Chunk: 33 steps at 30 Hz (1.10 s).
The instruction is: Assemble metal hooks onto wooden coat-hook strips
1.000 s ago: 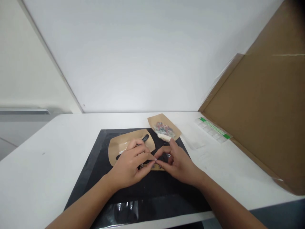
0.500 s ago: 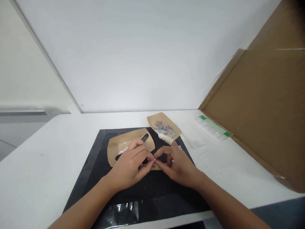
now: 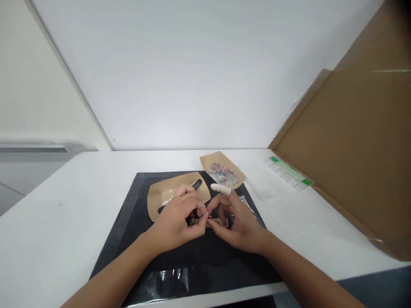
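Note:
My left hand [image 3: 180,216] and my right hand [image 3: 239,220] meet fingertip to fingertip over a black mat [image 3: 205,265]. Each pinches thumb against index finger around something tiny that I cannot make out. A white cover [image 3: 220,189] sits on one finger of my right hand, which points up and left. Behind my left hand lies a brown paper tray [image 3: 157,193] with small white pieces and a black tool [image 3: 197,184], partly hidden by the fingers. Under the fingertips, small shiny parts show against a brown piece, mostly covered.
Another brown paper tray [image 3: 207,161] at the mat's back edge holds small plastic bags. To the right are a clear case with a green label [image 3: 289,172], clear plastic sheets [image 3: 261,184] and a tall cardboard panel [image 3: 359,141]. A white wall stands behind.
The fingertips have shifted slightly, and more of the small shiny parts beneath them shows. My right hand's covered finger has moved a little left and down. The whole view has shifted slightly.

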### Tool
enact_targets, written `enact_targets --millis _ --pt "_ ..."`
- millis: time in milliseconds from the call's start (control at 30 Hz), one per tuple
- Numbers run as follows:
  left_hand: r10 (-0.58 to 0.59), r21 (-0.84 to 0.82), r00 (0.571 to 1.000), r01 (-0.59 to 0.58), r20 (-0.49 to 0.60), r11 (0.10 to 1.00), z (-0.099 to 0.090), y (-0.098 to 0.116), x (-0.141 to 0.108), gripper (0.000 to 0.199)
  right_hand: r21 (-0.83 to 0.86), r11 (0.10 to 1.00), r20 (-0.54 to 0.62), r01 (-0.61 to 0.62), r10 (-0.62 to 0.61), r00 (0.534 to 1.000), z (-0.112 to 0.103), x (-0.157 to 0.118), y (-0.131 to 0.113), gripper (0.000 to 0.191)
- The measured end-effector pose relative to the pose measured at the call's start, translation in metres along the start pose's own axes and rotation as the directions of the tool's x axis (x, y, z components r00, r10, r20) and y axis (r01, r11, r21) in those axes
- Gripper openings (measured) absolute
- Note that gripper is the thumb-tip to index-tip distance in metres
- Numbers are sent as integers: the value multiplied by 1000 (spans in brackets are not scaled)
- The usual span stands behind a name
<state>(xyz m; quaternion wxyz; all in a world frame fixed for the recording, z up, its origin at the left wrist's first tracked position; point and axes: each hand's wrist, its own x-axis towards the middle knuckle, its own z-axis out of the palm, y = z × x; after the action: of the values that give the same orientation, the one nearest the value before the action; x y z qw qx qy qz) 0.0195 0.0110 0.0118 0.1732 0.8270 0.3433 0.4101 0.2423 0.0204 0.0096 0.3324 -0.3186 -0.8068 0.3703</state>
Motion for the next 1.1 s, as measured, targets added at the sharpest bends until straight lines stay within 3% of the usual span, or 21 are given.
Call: enact_targets --millis 133,333,467,600,733,1100 --pt "-68 -67 994 63 -81 996 4 0 1 8 9 1000 -48 -10 10 999 3 1 -1 50" --pt "-169 -209 980 144 -104 967 5 0 0 3 10 1000 -141 4 -2 990 6 2 1 31" --pt "-208 -289 972 169 -111 942 2 5 1 3 41 996 -206 82 -72 976 7 -1 6 40" --pt "-175 -281 978 137 -112 950 -3 9 3 7 18 984 -316 178 -163 935 7 -5 12 37" --pt "-121 -225 980 84 -159 971 -5 9 4 6 -12 986 -356 165 -159 921 7 -5 12 32" --pt "-79 -198 979 41 -189 979 -4 6 3 9 -187 972 -357 139 -200 912 -1 -2 1 22"
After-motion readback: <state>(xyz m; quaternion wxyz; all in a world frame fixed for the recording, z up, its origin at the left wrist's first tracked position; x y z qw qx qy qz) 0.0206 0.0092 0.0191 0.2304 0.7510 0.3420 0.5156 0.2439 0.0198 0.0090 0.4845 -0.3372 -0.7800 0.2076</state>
